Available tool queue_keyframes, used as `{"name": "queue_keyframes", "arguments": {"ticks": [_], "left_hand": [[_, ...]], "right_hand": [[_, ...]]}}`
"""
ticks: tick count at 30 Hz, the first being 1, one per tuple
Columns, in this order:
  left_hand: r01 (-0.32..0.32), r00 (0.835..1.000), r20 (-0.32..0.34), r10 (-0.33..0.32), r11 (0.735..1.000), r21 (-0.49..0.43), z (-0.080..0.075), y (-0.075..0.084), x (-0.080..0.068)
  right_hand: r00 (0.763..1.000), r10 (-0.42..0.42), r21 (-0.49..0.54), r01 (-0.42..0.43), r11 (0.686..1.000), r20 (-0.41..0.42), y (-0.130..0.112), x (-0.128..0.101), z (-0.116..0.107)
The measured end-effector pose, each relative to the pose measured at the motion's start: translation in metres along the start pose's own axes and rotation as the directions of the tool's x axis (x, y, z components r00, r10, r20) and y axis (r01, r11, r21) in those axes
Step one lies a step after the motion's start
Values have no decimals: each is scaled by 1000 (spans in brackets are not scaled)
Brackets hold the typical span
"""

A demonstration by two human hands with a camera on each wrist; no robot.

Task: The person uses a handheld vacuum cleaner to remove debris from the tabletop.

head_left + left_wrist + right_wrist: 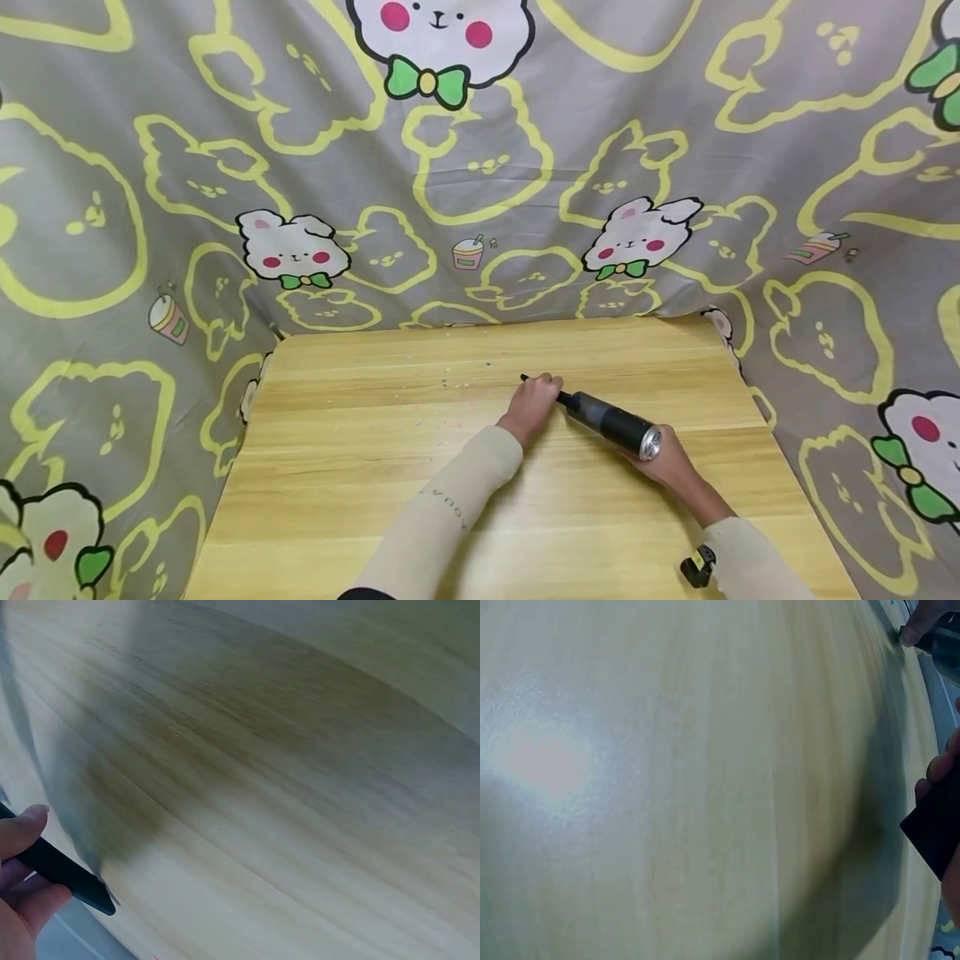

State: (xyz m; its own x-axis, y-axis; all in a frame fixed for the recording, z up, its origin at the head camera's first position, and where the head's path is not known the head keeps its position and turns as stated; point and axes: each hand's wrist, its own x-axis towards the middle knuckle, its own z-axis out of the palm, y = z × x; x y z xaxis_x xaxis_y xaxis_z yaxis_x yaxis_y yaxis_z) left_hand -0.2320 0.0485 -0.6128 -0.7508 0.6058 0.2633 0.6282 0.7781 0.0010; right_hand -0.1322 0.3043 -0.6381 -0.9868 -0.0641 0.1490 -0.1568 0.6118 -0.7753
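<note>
Handheld vacuum (611, 422) — dark barrel, silvery end — grasped by right hand (670, 461); left hand (534, 403) apparently pinches its nozzle.

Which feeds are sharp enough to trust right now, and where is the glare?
Head view: sharp, evenly lit, with wide-angle bending at the edges; handheld vacuum and table clear. Left wrist view: motion-blurred wood grain, with a dark shadow by the nozzle. Right wrist view: soft, with a bright glare patch at left and shadow at right.
</note>
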Motion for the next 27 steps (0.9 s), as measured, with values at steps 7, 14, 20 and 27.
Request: {"name": "queue_keyframes", "arguments": {"ticks": [7, 14, 20, 27], "left_hand": [[0, 999, 32, 0, 1000, -5, 1, 4, 7], [23, 998, 55, -22, 1000, -15, 1, -1, 12], [52, 997, 57, -52, 999, -4, 0, -12, 12], [78, 996, 53, -78, 997, 4, 1, -25, 13]], "right_hand": [[1000, -11, 3, 11, 1000, -28, 4, -2, -2], [1000, 15, 18, -15, 1000, -9, 4, 6, 0], [1000, 5, 36, -6, 999, 11, 0, 18, 6], [1000, -16, 0, 16, 1000, 24, -2, 33, 14]]}}
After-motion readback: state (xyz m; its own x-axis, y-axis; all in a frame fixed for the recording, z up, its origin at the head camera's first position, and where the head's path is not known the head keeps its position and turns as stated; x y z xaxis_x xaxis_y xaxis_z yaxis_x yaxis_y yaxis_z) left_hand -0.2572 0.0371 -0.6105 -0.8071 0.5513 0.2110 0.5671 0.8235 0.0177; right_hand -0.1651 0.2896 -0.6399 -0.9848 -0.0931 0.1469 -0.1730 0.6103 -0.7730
